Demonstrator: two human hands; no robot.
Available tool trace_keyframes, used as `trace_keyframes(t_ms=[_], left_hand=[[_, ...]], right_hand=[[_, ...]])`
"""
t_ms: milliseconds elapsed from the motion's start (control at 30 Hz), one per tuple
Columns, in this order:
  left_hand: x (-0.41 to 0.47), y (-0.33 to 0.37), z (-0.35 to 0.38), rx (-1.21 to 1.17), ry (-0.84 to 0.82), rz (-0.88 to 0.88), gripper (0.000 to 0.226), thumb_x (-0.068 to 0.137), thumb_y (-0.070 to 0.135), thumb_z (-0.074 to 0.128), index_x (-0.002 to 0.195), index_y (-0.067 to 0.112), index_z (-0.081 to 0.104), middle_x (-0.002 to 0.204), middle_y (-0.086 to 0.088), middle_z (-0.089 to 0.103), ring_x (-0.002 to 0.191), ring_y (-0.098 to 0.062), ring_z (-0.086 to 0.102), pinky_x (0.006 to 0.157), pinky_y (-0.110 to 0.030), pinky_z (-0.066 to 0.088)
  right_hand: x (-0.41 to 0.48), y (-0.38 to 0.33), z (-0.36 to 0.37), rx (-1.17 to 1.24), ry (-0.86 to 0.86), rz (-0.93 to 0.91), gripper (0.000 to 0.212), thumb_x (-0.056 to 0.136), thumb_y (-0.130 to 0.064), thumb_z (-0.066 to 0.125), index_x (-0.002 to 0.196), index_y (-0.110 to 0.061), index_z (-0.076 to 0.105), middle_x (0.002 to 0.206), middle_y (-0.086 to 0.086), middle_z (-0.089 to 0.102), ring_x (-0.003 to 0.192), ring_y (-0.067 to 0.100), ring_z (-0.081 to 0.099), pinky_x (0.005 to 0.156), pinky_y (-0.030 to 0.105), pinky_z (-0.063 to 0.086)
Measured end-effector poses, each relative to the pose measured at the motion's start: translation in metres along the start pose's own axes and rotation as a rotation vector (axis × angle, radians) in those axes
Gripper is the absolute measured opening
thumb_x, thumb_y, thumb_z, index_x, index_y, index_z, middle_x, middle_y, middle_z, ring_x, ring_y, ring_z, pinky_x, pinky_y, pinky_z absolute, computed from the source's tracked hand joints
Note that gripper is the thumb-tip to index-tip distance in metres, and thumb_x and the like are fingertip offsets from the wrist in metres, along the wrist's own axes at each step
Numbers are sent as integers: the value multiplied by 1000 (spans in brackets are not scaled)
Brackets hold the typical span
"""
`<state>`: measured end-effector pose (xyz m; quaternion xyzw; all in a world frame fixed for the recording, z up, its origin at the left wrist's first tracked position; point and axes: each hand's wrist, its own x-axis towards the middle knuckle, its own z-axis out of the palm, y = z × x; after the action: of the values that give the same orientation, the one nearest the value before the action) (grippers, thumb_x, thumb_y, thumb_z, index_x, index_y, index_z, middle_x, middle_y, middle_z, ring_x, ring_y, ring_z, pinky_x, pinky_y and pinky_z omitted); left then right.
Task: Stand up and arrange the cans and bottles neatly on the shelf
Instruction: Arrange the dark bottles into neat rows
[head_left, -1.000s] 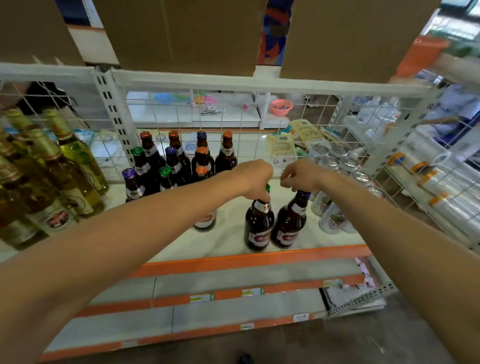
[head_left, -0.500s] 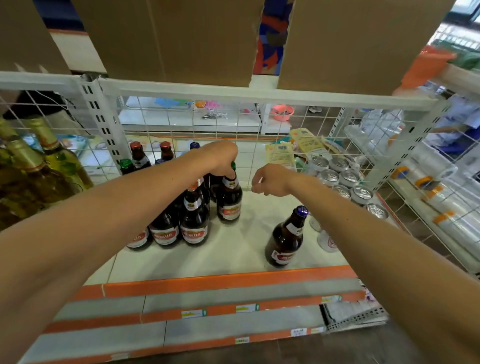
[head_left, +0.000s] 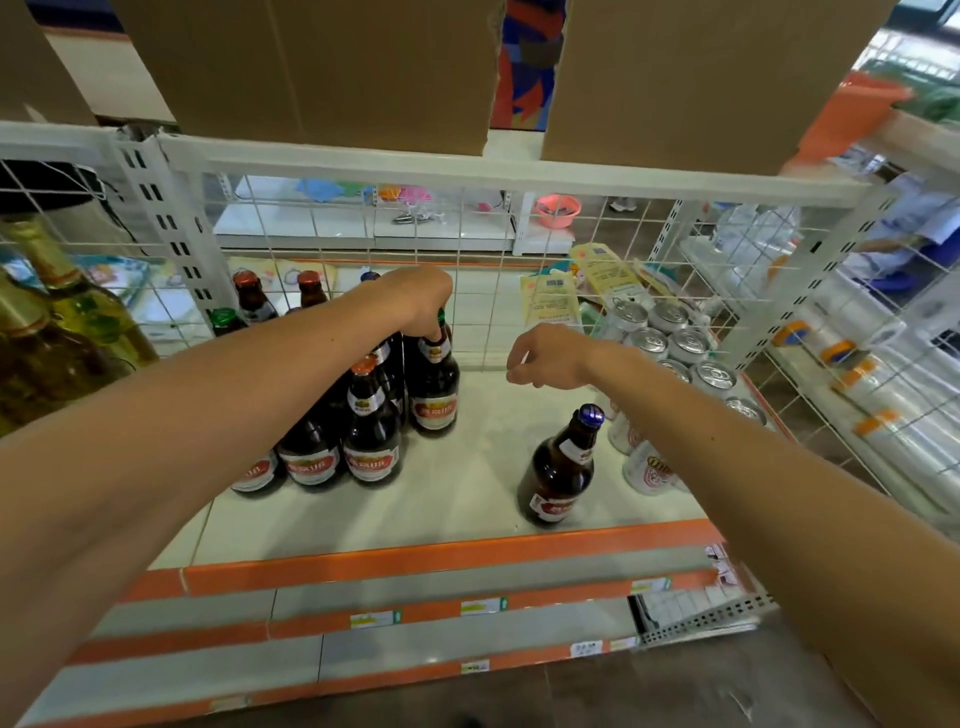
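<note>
Presently the lone bottle (head_left: 558, 470) stands upright; the right hand (head_left: 545, 358) is nearest it, loosely curled and empty. The left hand (head_left: 415, 299), well left of it, grips the green-capped bottle (head_left: 434, 400) by the neck.

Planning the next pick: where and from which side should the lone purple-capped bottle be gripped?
Grip the neck of the lone bottle, just under its cap, coming from above. It stands upright and apart from the group, so the neck is clear all round; cans crowd its body on the right.
</note>
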<state>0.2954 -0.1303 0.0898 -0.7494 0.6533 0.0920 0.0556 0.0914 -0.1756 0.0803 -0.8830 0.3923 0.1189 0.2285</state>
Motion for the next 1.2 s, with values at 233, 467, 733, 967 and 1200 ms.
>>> trace_keyframes(t_ms=[233,467,733,967,1200], left_hand=[[-6,6,-8,101,28,4,26,83,26,76,78,6,60,71,-5,51,58,-19,45,50,-30,37],[-12,12,-4,135,14,-20,21,83,21,75,81,8,59,70,-4,47,57,-18,45,49,-28,36],[-24,27,6,109,258,72,23,88,10,67,111,8,65,108,-12,60,102,-31,57,74,-37,47],[-67,75,42,-434,-97,296,64,82,32,80,137,11,55,127,-3,64,112,-18,61,94,-27,48],[-77,69,56,-666,86,190,43,76,36,81,111,14,68,106,-3,70,95,-20,65,87,-42,54]], right_hand=[[-38,28,-8,-86,3,67,35,96,-42,59,121,-19,66,114,1,62,107,22,62,97,39,49],[-63,38,2,45,-45,95,54,90,-65,53,116,-18,62,109,2,68,86,16,72,81,35,57],[-79,42,14,-143,116,36,31,81,-39,77,108,-25,70,93,-6,66,85,16,62,72,30,51],[-70,11,9,-224,198,-27,22,81,-35,77,91,-15,73,72,-8,60,74,16,59,62,28,42],[-56,-32,-11,-206,248,-59,24,84,-35,72,82,-12,78,68,-3,73,70,10,68,75,36,57]])
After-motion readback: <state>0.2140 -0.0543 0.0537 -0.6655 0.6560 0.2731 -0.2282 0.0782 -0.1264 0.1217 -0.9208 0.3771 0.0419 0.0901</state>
